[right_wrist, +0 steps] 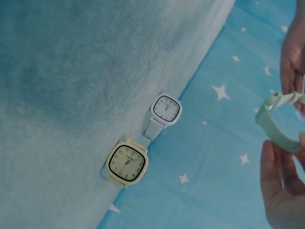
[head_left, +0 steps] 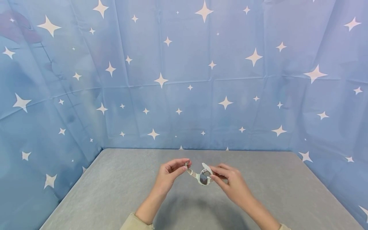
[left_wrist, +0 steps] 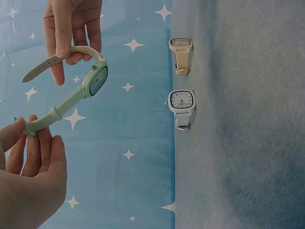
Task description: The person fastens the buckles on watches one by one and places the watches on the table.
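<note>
A pale green wristwatch (head_left: 203, 179) with a squarish case is held up between both hands, its strap unfastened. My left hand (head_left: 167, 174) pinches the buckle end of the strap between thumb and fingers, also plain in the left wrist view, where the watch (left_wrist: 97, 80) tilts with its dial facing right. Near the case, my right hand (head_left: 231, 182) pinches the other strap half, whose holed tip sticks out past the fingers. In the right wrist view, the strap (right_wrist: 276, 133) curves above the fingertips and the dial is hidden.
Two more watches stand on the grey table (head_left: 120, 185): a white one (left_wrist: 182, 101) and a cream-yellow one (right_wrist: 127, 163), both with squarish dials. Behind the table hangs a blue curtain (head_left: 184, 57) with white stars, which also covers both sides.
</note>
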A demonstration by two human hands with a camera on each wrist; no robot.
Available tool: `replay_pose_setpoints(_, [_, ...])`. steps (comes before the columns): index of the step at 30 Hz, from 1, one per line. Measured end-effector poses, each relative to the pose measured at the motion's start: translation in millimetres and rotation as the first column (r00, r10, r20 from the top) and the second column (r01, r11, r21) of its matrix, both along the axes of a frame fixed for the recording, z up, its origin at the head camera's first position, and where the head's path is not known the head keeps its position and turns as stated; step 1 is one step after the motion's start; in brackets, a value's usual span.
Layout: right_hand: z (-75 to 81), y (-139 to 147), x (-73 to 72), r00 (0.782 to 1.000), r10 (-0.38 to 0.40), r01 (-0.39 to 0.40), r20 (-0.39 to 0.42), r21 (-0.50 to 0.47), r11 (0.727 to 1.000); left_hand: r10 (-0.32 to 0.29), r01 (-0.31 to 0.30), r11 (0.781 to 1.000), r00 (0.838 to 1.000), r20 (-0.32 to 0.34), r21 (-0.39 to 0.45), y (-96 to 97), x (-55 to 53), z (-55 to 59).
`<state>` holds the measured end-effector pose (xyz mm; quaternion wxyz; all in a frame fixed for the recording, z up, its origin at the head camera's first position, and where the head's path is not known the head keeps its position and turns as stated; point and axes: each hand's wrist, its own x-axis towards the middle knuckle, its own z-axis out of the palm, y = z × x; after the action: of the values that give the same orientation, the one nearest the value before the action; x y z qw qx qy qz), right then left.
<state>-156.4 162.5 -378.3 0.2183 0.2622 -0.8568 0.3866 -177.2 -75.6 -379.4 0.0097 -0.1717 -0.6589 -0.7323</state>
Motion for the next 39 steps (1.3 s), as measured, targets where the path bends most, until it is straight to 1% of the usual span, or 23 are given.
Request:
replay_pose_setpoints(7, [0.5, 0, 0.9, 1.000, -0.027, 0.027, 0.004, 0.080, 0.996, -0.002, 0.002, 1.000, 1.000, 0.021, -0.018, 2.1, 0.7, -0.2])
replay_pose_setpoints(12, [0.4, 0, 1.4, 1.000, -0.028, 0.027, 0.001, 0.109, 0.994, -0.003, 0.004, 0.999, 1.000, 0.013, -0.043, 3.7, 1.3, -0.8])
replay_pose_setpoints(17, [0.7, 1, 1.3, 1.000, -0.021, 0.021, 0.005, 0.129, 0.991, -0.014, 0.013, 0.998, 1.000, -0.004, -0.069, 5.1, 2.3, -1.9])
replay_pose_setpoints(24, [0.9, 1, 2.8, 0.999, -0.028, 0.021, 0.044, 0.146, 0.989, -0.012, 0.009, 0.994, 1.000, -0.025, -0.109, 7.1, 2.8, -2.8])
replay_pose_setpoints(30, [0.7, 1, 3.2, 0.999, -0.025, 0.018, 0.036, 0.164, 0.986, -0.017, 0.011, 0.992, 0.999, -0.047, -0.127, 9.3, 3.2, -4.3])
replay_pose_setpoints(36, [0.0, 1, 3.7, 0.999, -0.021, 0.013, 0.048, 0.177, 0.984, -0.018, 0.011, 0.990, 0.999, -0.042, -0.144, 11.7, 4.1, -5.3])
replay_pose_setpoints(39, [0.3, 1, 4.2, 0.997, -0.025, 0.012, 0.071, 0.181, 0.983, -0.013, 0.007, 0.987, 0.999, -0.036, -0.162, 13.1, 4.7, -4.9])
